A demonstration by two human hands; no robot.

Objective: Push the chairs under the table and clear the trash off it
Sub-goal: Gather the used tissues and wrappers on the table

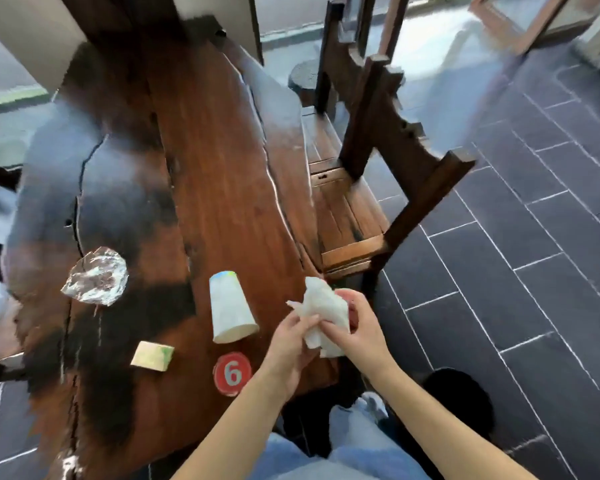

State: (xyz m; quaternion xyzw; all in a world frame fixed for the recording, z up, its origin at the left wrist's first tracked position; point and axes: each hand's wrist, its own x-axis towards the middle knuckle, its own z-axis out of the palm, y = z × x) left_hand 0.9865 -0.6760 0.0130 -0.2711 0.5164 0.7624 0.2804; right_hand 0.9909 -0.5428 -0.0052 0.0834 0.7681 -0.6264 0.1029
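above the wooden table (201,140), left hand (288,341) and right hand (357,327) both grip a crumpled napkin (326,310).

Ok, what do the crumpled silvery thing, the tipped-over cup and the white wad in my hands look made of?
The crumpled sheet looks like aluminium foil: shiny, silver, sharply creased. The cup seems to be paper: matte white, thin rim. The wad, gripped by the left hand and right hand, is probably tissue or napkin paper: soft, limp, wrinkled.

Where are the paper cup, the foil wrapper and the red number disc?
paper cup (231,308): head view, its side wall.
foil wrapper (96,275): head view, crumpled centre.
red number disc (232,373): head view, the digit.
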